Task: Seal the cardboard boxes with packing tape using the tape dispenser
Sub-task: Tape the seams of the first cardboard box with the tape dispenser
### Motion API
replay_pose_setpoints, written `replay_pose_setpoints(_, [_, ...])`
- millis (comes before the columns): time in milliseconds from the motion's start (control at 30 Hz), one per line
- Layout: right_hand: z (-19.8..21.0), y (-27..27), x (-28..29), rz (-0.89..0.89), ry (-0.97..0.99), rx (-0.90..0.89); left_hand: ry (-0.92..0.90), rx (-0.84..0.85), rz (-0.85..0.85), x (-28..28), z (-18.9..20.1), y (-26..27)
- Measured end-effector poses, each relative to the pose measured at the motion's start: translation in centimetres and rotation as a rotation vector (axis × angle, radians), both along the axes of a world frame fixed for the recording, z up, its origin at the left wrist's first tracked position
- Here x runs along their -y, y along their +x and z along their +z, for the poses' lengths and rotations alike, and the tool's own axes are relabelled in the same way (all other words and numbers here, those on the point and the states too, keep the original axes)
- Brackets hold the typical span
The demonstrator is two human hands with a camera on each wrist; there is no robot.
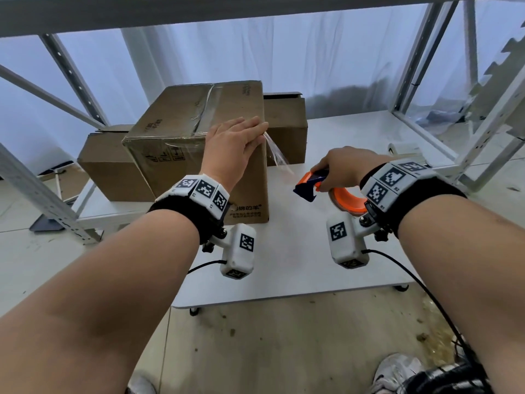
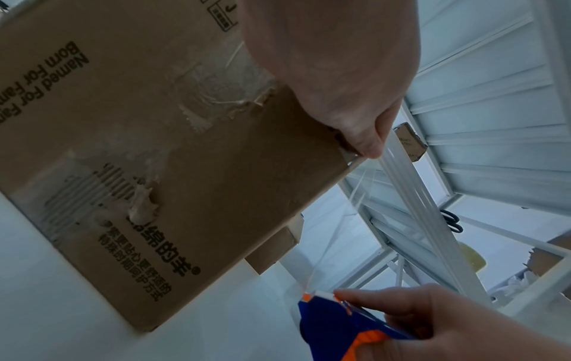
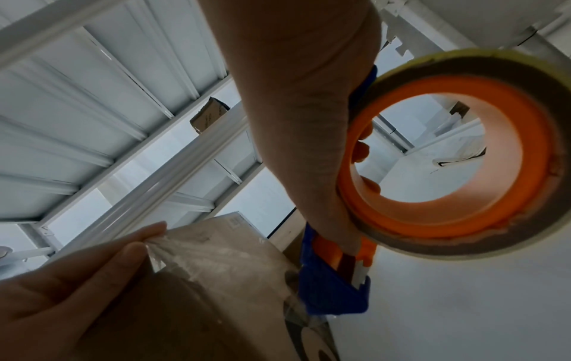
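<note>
While the left hand lies flat with straight fingers on the top front edge of the tall cardboard box, the right hand is curled around the handle of the orange and blue tape dispenser, just to the right of the box and lower down, close above the white table. A strip of clear packing tape stretches tight from under the left fingertips at the box's right corner down to the blue nose of the dispenser. From the left wrist view the thumb presses the tape end against the box corner, and the dispenser's blue head sits below it, apart from the cardboard. From the right wrist view the roll's orange core lies right beside the palm, and the index finger reaches along the dispenser towards its blue front. The box stands on the table's left part, with an older taped seam running along its top. Two lower cardboard boxes stand behind it, one to its left and one to its right. White metal shelving surrounds the table
</note>
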State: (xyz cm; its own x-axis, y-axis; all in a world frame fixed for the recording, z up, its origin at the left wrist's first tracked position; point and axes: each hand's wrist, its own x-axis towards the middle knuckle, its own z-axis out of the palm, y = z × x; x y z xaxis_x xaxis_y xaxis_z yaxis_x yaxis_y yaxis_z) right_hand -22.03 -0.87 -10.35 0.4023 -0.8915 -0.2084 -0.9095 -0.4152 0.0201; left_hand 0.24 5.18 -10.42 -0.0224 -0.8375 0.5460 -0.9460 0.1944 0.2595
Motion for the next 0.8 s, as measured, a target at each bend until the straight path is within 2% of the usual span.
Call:
replay_pose_setpoints(133, [-0.6, 0.8, 0.7, -0.024, 0.007, 0.022, 0.005, 0.017, -0.004, 0.0, 0.1, -0.2])
replay_pose_setpoints(267, [-2.5, -0.1, 0.7, -0.056, -0.070, -0.257, -0.008, 0.000, -0.008, 0.0, 0.0, 0.1])
replay_pose_setpoints(300, [-3.0, -0.9, 0.7, -0.085, -0.057, -0.256, -0.006, -0.003, -0.010, 0.0, 0.0, 0.2])
replay_pose_setpoints(367, [-3.4, -2.1, 0.7, -0.163, -0.001, -0.092, -0.005, -0.009, -0.013, 0.1, -0.1, 0.2])
replay_pose_setpoints(500, [-3.5, -3.0, 1.4, -0.352, 0.116, 0.587, -0.019, -0.033, -0.016, 0.2, -0.3, 0.1])
replay_pose_setpoints(533, [-3.9, -3.1, 1.5, -0.403, 0.168, 0.710, -0.019, -0.033, -0.017, 0.1, -0.3, 0.1])
replay_pose_setpoints(567, [-4.5, -3.2, 1.4, -0.450, 0.210, 0.777, -0.015, -0.030, -0.016, 0.1, -0.3, 0.1])
replay_pose_setpoints(700, [-7.3, -3.5, 1.1, -0.562, 0.381, 0.819, 0.002, -0.019, -0.014, -0.1, -0.1, 0.1])
replay_pose_setpoints(800, [-9.1, -3.1, 0.9, -0.538, 0.487, 0.795, -0.008, -0.008, -0.012, -0.1, -0.1, 0.1])
